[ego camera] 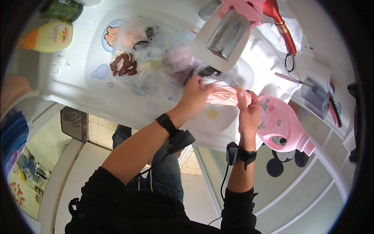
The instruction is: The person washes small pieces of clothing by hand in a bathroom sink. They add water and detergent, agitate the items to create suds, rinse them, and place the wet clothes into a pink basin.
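A wet piece of pink cloth [223,95] with white suds on it stretches between my two hands, over the near right part of the white sink [163,115]. My left hand [194,93] grips its left end. At the other end, my right hand [248,109] pinches it between thumb and fingers. Soapy water [159,83] fills part of the basin, with several fabric items partly hidden under the foam. A brown and white scrunchie [124,65] lies at the left edge of the foam. The metal-fronted faucet [229,33] juts out just above my hands.
On the right rim stands a pink detergent bottle [280,122], close to my right hand. Behind it are a grey translucent cup [314,96] and a red-handled tool [286,35]. A yellow bottle [55,36], a green bottle [62,11] and crumpled white tissue [60,64] occupy the left ledge.
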Tool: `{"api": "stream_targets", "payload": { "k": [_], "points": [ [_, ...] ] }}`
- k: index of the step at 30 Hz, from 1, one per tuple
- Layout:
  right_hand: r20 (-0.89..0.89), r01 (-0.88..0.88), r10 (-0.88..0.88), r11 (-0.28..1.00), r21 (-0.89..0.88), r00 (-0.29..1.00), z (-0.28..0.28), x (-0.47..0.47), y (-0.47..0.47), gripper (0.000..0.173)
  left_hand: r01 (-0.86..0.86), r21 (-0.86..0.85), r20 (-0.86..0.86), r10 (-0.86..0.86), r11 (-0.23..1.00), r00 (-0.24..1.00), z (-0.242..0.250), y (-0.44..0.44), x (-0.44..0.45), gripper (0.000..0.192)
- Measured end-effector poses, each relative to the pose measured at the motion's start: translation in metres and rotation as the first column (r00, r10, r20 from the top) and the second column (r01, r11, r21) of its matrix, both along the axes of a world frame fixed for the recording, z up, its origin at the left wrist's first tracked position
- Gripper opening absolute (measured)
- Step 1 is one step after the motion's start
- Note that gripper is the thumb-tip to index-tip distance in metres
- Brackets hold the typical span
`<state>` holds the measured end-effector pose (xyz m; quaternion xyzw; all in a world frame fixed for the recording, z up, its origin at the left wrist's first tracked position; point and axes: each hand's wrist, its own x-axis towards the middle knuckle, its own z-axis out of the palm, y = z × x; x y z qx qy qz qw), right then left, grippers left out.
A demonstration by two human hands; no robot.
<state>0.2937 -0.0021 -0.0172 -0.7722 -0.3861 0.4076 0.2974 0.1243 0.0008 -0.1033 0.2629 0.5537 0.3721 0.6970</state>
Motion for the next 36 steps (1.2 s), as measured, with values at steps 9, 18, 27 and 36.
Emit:
{"api": "stream_targets", "payload": {
  "k": [9, 18, 27, 36],
  "points": [
    [0.237, -0.696, 0.693, 0.713, -0.086, 0.68, -0.081, -0.015, -0.004, 0.06, 0.555, -0.172, -0.724, -0.487, 0.814, 0.489, -0.036, 0.0, -0.043, 0.034],
    [0.281, -0.494, 0.51, 0.86, -0.129, 0.813, -0.073, 0.007, 0.0, 0.029, 0.467, -0.018, -0.736, -0.328, 0.884, 0.592, 0.022, 0.01, -0.076, 0.024],
    [-0.661, 0.176, -0.223, 0.975, -0.138, 0.716, -0.02, -0.027, -0.021, 0.032, -0.298, -0.462, 0.426, 0.504, 0.835, 0.752, 0.005, -0.016, -0.041, 0.024],
    [-0.705, 0.347, -0.3, 0.934, -0.08, 0.643, -0.011, -0.051, -0.016, 0.041, -0.261, -0.072, 0.136, 0.269, 0.963, 0.954, 0.027, -0.03, 0.05, 0.033]
  ]
}}
